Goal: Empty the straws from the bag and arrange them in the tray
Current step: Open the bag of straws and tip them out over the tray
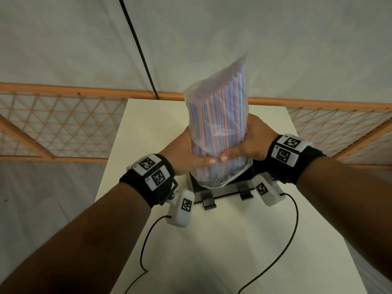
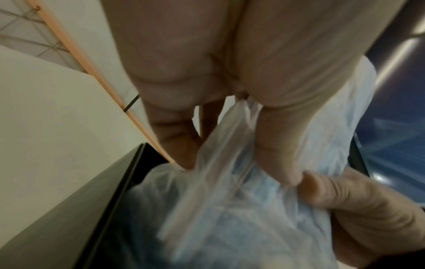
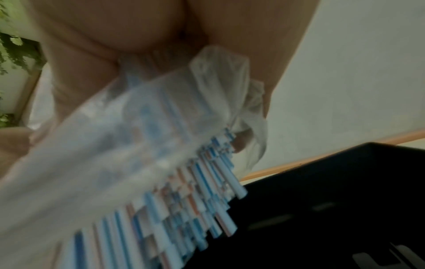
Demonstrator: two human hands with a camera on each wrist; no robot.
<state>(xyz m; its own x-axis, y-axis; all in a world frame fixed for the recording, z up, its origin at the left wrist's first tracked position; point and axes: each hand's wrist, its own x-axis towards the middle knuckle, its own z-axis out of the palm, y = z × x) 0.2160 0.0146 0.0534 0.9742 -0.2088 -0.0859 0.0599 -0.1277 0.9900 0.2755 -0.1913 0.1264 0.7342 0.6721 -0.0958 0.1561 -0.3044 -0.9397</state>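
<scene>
- Nearest to the camera, two black cables (image 1: 146, 247) lie on the pale surface (image 1: 222, 240), in front of the tray.
- Just behind them the black tray (image 1: 246, 183) stands on the surface; two dark clips (image 1: 209, 202) sit on its near edge.
- Directly above the tray both hands hold the clear plastic bag (image 1: 216, 115) upright, its open end pointing down into the tray.
- On the left side of the bag the left hand (image 1: 186, 153) grips it, fingers wrapped around the plastic and thumb across the front.
- On the right side the right hand (image 1: 248, 143) grips the bag in the same way; the two thumb tips nearly meet on the near face of the bag.
- From the lower end of the bag the striped straws (image 3: 202, 205), white with blue and red lines, stick out over the dark inside of the tray in the right wrist view.
- Whether the straws already touch the tray floor, I cannot tell.
- Behind the tray, past the far edge of the surface, runs an orange lattice fence (image 1: 63, 124), and behind this a white wall (image 1: 212, 28).
</scene>
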